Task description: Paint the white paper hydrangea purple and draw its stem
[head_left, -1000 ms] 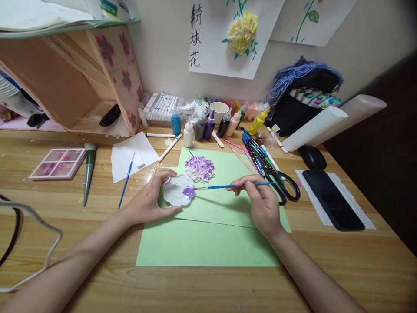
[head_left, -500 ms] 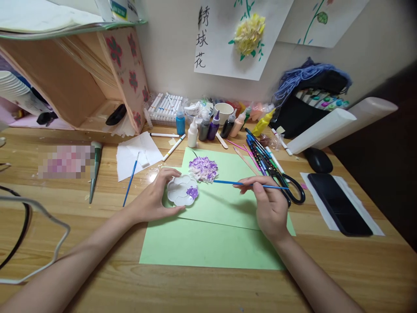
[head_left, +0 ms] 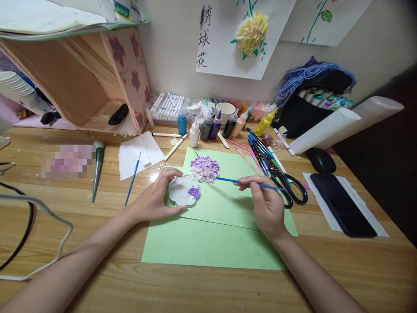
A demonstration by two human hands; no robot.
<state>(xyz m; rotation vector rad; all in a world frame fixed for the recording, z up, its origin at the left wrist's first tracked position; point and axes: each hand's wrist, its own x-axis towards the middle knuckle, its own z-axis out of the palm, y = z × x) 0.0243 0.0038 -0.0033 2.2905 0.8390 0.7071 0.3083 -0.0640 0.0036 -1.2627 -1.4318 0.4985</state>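
My left hand (head_left: 158,195) grips the rim of a white flower-shaped paint palette (head_left: 179,191), thumb below and fingers above. Purple paint (head_left: 194,192) fills the palette's right-hand well. Pinched in my right hand (head_left: 265,200) is a thin blue paintbrush (head_left: 228,179), its tip at the right edge of a paper flower (head_left: 205,168). The flower's petals are purple in places and whitish along the lower edge. Sheets of green paper (head_left: 215,243) lie under the flower and palette.
Paint bottles (head_left: 215,126) stand in a row behind the green paper. Black-handled scissors (head_left: 295,191) and pens (head_left: 257,150) lie to the right, with a phone (head_left: 342,204) farther out. A second blue brush (head_left: 133,179) and a green-handled brush (head_left: 98,171) lie left.
The brush and my right hand have shifted slightly, and the brush tilts a bit more. My left hand still holds the palette. The whole view has moved a little.
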